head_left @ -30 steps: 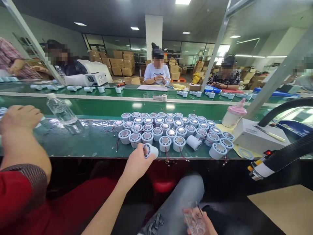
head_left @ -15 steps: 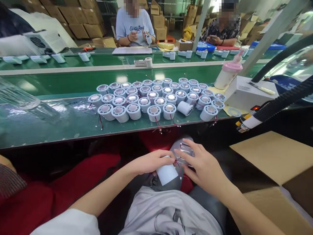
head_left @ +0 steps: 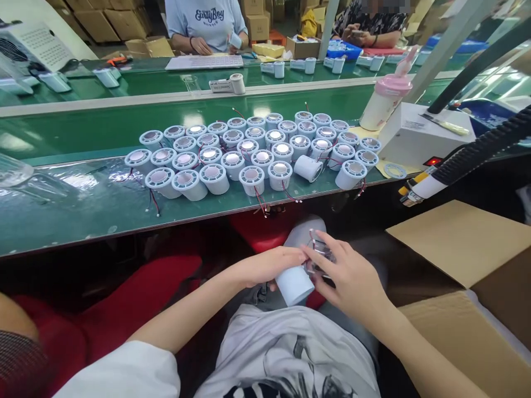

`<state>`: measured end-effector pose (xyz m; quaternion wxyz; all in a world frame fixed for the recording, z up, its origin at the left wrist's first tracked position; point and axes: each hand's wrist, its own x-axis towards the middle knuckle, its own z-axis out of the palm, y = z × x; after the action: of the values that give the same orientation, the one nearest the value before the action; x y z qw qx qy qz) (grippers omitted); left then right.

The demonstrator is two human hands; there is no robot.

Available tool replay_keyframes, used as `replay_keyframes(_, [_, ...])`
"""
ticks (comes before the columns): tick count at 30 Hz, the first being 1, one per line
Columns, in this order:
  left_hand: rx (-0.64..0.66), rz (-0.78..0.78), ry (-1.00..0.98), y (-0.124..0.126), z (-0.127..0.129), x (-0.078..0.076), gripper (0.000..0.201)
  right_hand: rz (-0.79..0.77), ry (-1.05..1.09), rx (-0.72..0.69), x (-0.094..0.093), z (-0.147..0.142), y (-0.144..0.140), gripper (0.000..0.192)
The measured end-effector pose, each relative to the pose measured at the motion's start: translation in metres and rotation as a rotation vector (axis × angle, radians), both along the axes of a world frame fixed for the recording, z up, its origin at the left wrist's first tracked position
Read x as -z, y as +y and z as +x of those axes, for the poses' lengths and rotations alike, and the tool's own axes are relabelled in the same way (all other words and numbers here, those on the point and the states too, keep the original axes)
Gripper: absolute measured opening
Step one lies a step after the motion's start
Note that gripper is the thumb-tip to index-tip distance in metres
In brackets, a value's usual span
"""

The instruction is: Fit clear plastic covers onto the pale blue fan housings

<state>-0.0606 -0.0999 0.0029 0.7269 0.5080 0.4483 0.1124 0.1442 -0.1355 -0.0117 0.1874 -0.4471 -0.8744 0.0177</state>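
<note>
Over my lap, my left hand [head_left: 269, 266] grips a small white cylindrical part [head_left: 294, 284] with red wires. My right hand [head_left: 346, 273] is against the same part, fingers curled on a clear plastic piece [head_left: 318, 255] at its top. On the green bench beyond sit several identical white round parts [head_left: 249, 155] with shiny centres and red leads; one [head_left: 307, 167] lies on its side.
A white box unit [head_left: 418, 138] with a red light and a pink-lidded bottle [head_left: 385, 102] stand at the right. A black hose [head_left: 477, 152] hangs there. An open cardboard box [head_left: 464, 243] sits by my right knee. Co-workers sit across the conveyor [head_left: 103, 127]. A red sleeve [head_left: 41, 342] is at left.
The view tilted further down. Both hands shifted slightly up and right over my lap, still working on the white part, and my right fingers closed in on the clear piece.
</note>
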Motion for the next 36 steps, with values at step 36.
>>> replay_keyframes(36, [-0.081, 0.280, -0.411, -0.022, -0.007, 0.012, 0.073, -0.655, 0.742, -0.114, 0.005, 0.032, -0.009, 0.052])
